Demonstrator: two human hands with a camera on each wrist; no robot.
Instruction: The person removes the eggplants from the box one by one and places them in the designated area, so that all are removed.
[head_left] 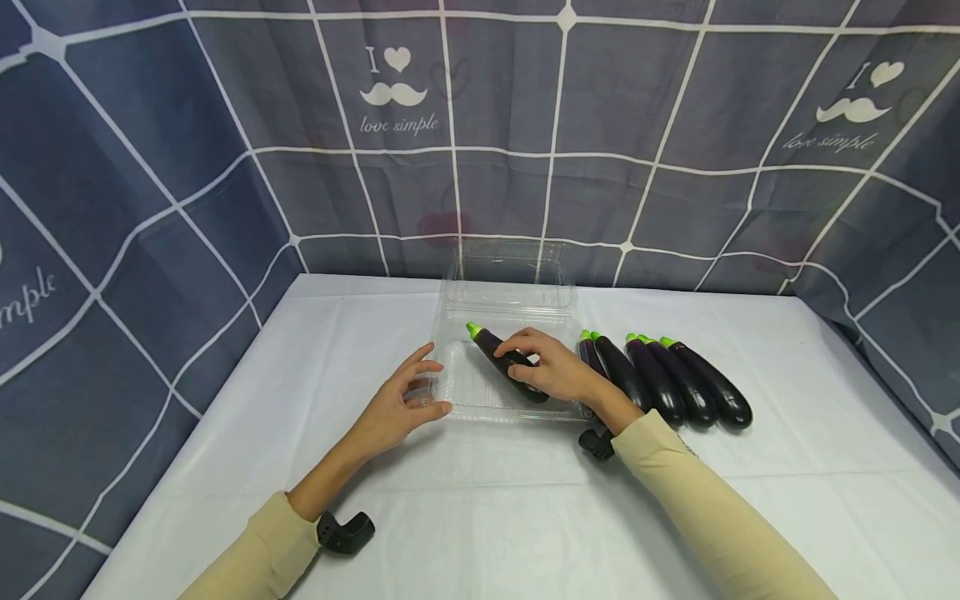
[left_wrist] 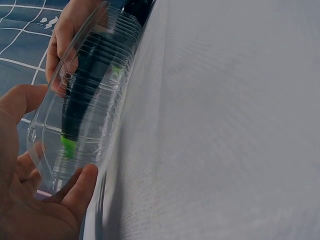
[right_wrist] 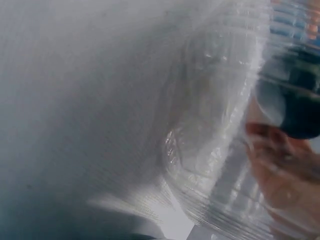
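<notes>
A clear plastic clamshell container (head_left: 472,404) lies with its lid (head_left: 517,292) raised at the back. My right hand (head_left: 551,367) grips an eggplant (head_left: 489,343) inside the container, its green stem end pointing to the far left. In the left wrist view, this eggplant (left_wrist: 82,95) shows through the ribbed plastic wall. At the container's left side is my left hand (head_left: 393,412), fingers spread and loosely bent, fingertips right at the rim. The right wrist view is blurred, with the right hand (right_wrist: 285,175) seen through the plastic.
Several more eggplants (head_left: 660,379) lie in a slanted row just right of the container, partly behind the right forearm. A white cloth (head_left: 480,517) covers the table. Dark grid-patterned curtains (head_left: 510,100) stand at the back and both sides.
</notes>
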